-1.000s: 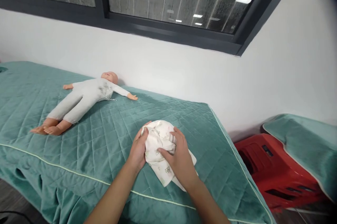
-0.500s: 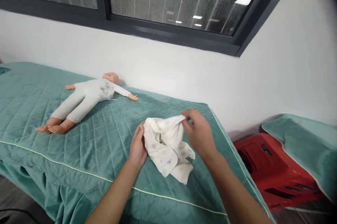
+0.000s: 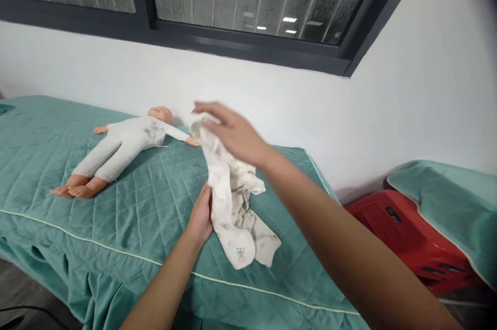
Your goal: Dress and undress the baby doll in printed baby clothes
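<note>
A crumpled white baby garment (image 3: 220, 185) with small printed motifs is between my hands, above the quilted bed. My left hand (image 3: 201, 216) is closed on its left edge, the fingers partly behind the fabric. Higher up, my right hand (image 3: 236, 136) is at the garment's raised upper end, somewhat blurred; its fingertips seem to pinch the fabric there, with one finger stretched out above. A rounded end and a second flap hang down toward the bed. To the left, a baby doll (image 3: 128, 138) in a white bodysuit lies on its back, arms spread.
Green quilted cover (image 3: 155, 216) with pale piping spreads over the bed. A white wall (image 3: 272, 97) and a dark-framed window (image 3: 248, 43) stand behind it. Beyond the right edge is a red plastic stool or chair (image 3: 407, 231), partly under green cloth (image 3: 450, 195).
My right hand has swung up and left, drawing the garment's upper end with it. The garment now stretches taller, while my left hand stays nearly in place. The doll lies unmoved.
</note>
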`<act>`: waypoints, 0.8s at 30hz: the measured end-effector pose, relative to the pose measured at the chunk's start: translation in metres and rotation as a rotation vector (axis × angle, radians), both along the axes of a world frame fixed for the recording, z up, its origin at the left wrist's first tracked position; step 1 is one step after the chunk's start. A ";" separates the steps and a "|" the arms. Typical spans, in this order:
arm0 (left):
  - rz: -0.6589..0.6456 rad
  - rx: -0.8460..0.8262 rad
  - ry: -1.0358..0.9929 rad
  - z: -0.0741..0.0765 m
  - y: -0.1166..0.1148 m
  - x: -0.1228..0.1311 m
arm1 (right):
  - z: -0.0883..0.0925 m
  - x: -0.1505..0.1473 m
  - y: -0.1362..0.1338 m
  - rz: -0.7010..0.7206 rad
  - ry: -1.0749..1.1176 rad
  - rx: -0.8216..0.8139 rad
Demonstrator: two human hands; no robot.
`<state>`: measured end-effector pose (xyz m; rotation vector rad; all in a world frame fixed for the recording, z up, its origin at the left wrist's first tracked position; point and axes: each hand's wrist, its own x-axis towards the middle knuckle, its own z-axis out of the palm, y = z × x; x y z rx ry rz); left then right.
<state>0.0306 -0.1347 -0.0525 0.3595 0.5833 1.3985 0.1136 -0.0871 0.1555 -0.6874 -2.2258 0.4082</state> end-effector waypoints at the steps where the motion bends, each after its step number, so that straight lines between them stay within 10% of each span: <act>1: -0.014 -0.027 -0.044 0.000 0.001 -0.001 | -0.013 -0.005 -0.011 0.070 -0.074 -0.030; 12: -0.255 0.004 -0.237 0.005 0.003 -0.016 | -0.173 0.059 -0.046 -0.545 -0.158 -0.242; 24: -0.167 -0.087 -0.142 -0.004 0.003 -0.021 | -0.160 0.109 -0.068 -0.623 0.524 -0.436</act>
